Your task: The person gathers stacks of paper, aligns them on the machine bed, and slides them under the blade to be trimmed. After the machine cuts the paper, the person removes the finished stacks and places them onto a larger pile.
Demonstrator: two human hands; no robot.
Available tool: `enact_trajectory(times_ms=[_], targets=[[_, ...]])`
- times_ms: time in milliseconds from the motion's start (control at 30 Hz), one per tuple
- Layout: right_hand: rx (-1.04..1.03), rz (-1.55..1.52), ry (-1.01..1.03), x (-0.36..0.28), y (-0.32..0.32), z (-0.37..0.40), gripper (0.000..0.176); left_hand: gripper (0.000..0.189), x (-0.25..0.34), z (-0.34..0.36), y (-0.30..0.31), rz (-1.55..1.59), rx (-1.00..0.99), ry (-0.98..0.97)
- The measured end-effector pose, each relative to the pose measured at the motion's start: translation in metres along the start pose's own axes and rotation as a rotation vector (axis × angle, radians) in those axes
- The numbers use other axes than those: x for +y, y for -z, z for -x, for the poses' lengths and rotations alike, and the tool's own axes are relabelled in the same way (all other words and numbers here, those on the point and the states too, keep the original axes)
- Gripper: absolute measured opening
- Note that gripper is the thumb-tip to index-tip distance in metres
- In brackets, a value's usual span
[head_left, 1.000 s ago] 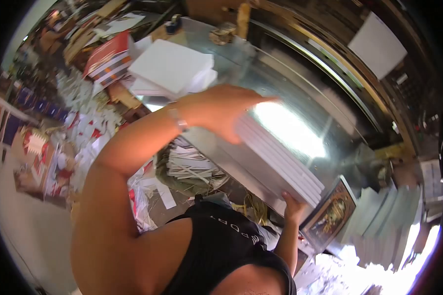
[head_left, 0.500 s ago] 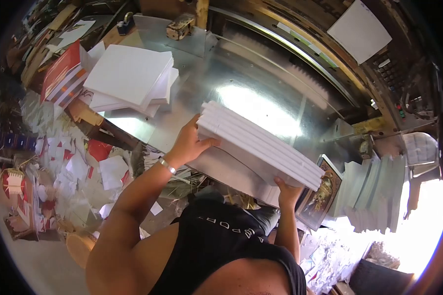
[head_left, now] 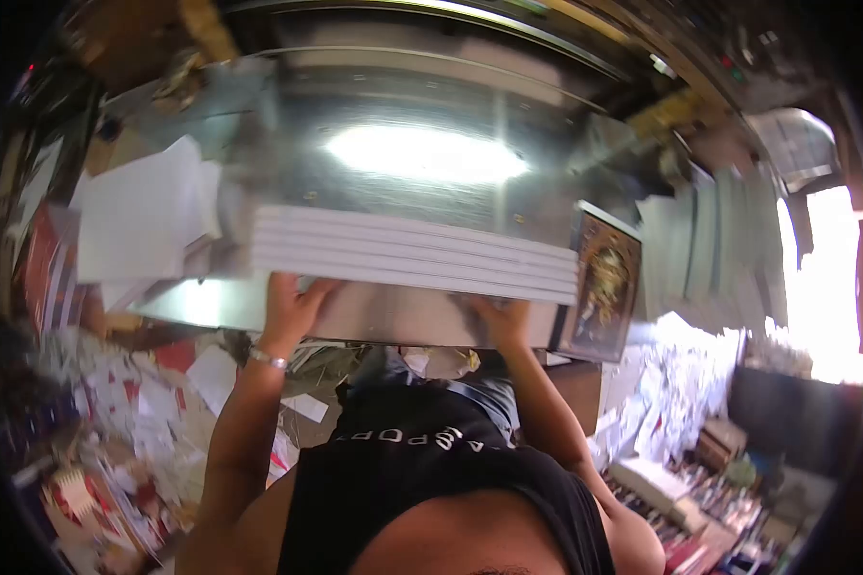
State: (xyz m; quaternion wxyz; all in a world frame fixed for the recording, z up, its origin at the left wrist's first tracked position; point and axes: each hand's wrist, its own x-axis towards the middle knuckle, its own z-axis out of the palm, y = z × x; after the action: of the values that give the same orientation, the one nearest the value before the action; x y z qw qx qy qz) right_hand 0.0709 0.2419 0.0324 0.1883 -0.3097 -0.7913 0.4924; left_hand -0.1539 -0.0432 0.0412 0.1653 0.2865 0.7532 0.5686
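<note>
Bending toward the near edge of the metal table [head_left: 451, 198], the person in the black top [head_left: 431, 479] had both hands at the stack [head_left: 412, 257]. Paper scraps [head_left: 144, 393] lay below the table on the near left, and more white scraps [head_left: 676, 383] on the near right. The left hand [head_left: 292, 314], with a bracelet [head_left: 267, 359] at its wrist, met the stack's near side toward its left end. Its thumb stood spread from the fingers; the fingertips were hidden, so whether they pinched could not be told. The right hand [head_left: 504, 322] met the same side closer to the right end, its thumb pointing left, apart from the fingers, whose tips were hidden too. The stack, white and layered, lay lengthwise from left to right over the near part of the table; whether it rested there or was held just above could not be told. Just beside its right end was an ornate panel [head_left: 602, 283], dark with a gold figure. To the left sat a pile of white sheets [head_left: 139, 216], with something red [head_left: 53, 259] beyond its left side. Pale stacks [head_left: 710, 240], blurred, stood farther right. Across the table's far side ran a thin rail [head_left: 431, 53].
</note>
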Motion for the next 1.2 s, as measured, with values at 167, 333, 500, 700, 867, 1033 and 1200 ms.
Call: enact_trajectory(times_ms=[167,333,500,700,867,1033,1200], targets=[[-0.002,-0.058,0.051,0.012,0.004,-0.001,0.035,0.036,0.001,0.011,-0.015,-0.023,0.230,0.026],[-0.075,-0.008,-0.057,0.034,0.007,-0.010,0.034,0.039,-0.013,0.014,-0.015,-0.120,0.177,0.049],[-0.074,0.166,0.050,0.055,0.005,-0.005,0.035,0.037,-0.017,0.015,-0.008,-0.245,0.069,0.057],[-0.317,0.426,0.064,0.093,0.013,-0.010,0.028,0.030,-0.059,0.026,-0.017,-0.609,0.224,-0.209],[-0.220,0.052,-0.011,0.021,0.029,-0.036,0.035,0.034,-0.009,0.008,-0.020,-0.036,0.183,0.063],[-0.139,-0.256,-0.156,0.004,0.026,-0.051,0.045,0.045,0.031,-0.019,-0.027,0.229,0.235,0.222],[-0.335,-0.175,-0.463,0.011,0.038,-0.073,0.053,0.062,0.016,-0.034,-0.026,-0.087,0.094,0.517]])
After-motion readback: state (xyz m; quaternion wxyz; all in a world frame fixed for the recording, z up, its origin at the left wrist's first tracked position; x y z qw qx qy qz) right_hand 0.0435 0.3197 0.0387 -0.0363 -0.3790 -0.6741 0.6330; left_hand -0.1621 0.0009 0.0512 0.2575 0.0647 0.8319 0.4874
